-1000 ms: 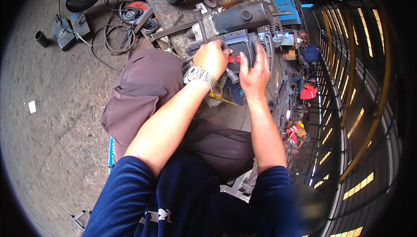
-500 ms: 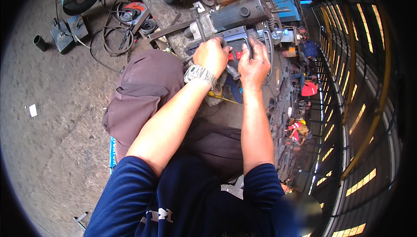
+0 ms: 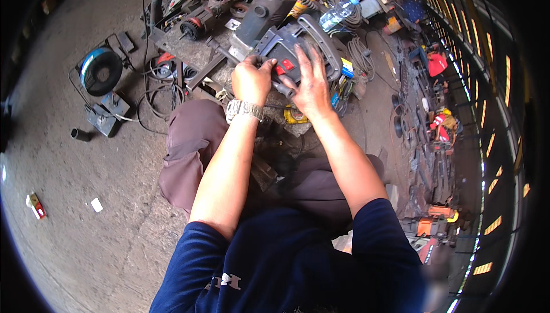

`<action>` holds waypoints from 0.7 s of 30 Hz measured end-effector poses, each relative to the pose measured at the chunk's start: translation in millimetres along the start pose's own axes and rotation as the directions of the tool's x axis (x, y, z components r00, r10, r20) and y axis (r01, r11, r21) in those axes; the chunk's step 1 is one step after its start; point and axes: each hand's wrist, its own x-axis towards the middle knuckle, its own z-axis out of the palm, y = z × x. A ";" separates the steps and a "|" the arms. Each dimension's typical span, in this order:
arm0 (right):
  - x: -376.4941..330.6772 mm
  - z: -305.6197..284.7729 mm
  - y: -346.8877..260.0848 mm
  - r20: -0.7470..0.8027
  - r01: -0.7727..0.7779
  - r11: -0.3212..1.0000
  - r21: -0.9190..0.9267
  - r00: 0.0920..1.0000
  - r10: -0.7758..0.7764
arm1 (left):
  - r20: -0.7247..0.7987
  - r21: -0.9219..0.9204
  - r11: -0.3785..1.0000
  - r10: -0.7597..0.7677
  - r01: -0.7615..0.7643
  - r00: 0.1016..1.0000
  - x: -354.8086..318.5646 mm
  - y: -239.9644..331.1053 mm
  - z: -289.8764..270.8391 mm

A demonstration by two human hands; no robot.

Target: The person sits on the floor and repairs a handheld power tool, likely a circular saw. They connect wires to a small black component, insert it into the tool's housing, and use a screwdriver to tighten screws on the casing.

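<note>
In front of my knees lies a dark power tool, its grey-black motor housing point(image 3: 266, 12) pointing away and a black body with red switches point(image 3: 285, 65) nearest me. My left hand point(image 3: 251, 83), with a watch at its wrist, is closed around a metal rod point(image 3: 220, 49) that crosses the tool's near side. The rod's thick end point(image 3: 283, 90) sticks out between my hands. My right hand point(image 3: 312, 86) lies on the black body with fingers stretched, beside a looped black handle point(image 3: 322, 40). Its thumb is close to the rod's end; whether they touch, I cannot tell.
A clear plastic bottle point(image 3: 339, 15) and coiled cable point(image 3: 362, 58) are beyond the tool on the right. At left stand a blue-rimmed fan point(image 3: 100, 72) and a short dark pipe point(image 3: 80, 135). A stripped motor part point(image 3: 192, 29) lies at the far left of the tool.
The view has turned, so the tool appears more upright. My right hand's fingers, curled at the tool's edge before, now stretch over its body. My left hand stays on the rod.
</note>
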 end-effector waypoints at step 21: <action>-1.2 12.5 -12.0 -0.211 -0.178 0.983 -0.050 0.964 0.164 | 0.119 -0.214 0.973 0.114 -0.087 0.986 13.1 -24.2 15.0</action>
